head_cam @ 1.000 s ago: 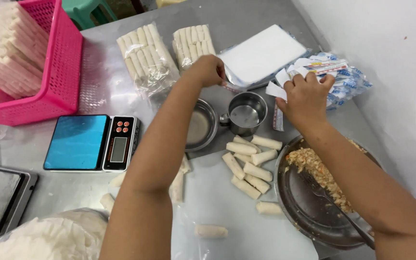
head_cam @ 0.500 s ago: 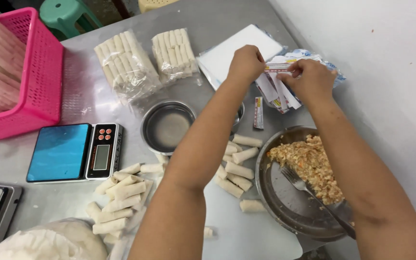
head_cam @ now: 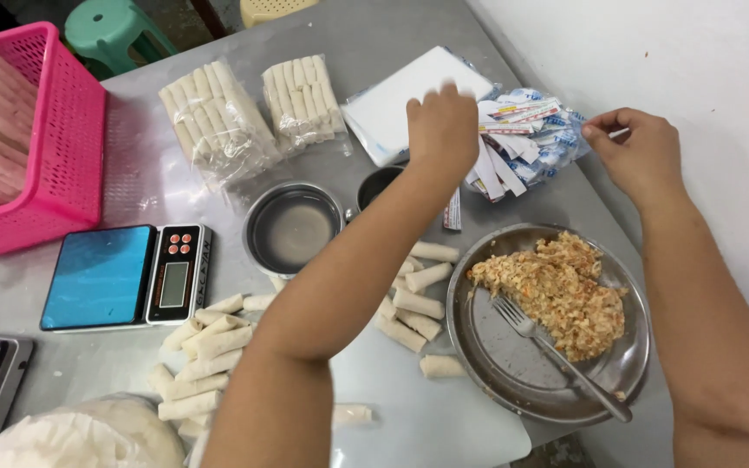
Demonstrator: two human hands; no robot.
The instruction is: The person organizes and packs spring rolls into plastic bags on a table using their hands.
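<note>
My left hand (head_cam: 442, 128) reaches across the table, fingers curled down over the stack of white square wrappers (head_cam: 413, 100). My right hand (head_cam: 639, 149) is raised near the wall, pinching a thin white strip between thumb and fingers. Between the hands lies a heap of small paper labels and sachets (head_cam: 526, 139). Below it stands a round metal plate (head_cam: 478, 347) with chopped filling (head_cam: 561, 290) and a fork (head_cam: 556, 355). Rolled spring rolls (head_cam: 413, 303) lie beside the plate.
Two bags of rolls (head_cam: 253, 117) lie at the back. A metal bowl (head_cam: 292, 230) and a small metal cup (head_cam: 379, 184) stand mid-table. A blue digital scale (head_cam: 127, 276) and a pink basket (head_cam: 54, 156) are at left. More rolls (head_cam: 205, 347) and a dough bag (head_cam: 80, 438) are near me.
My right hand has pulled away from the label heap toward the wall with a strip. My left hand has shifted onto the white wrappers. The view moved left.
</note>
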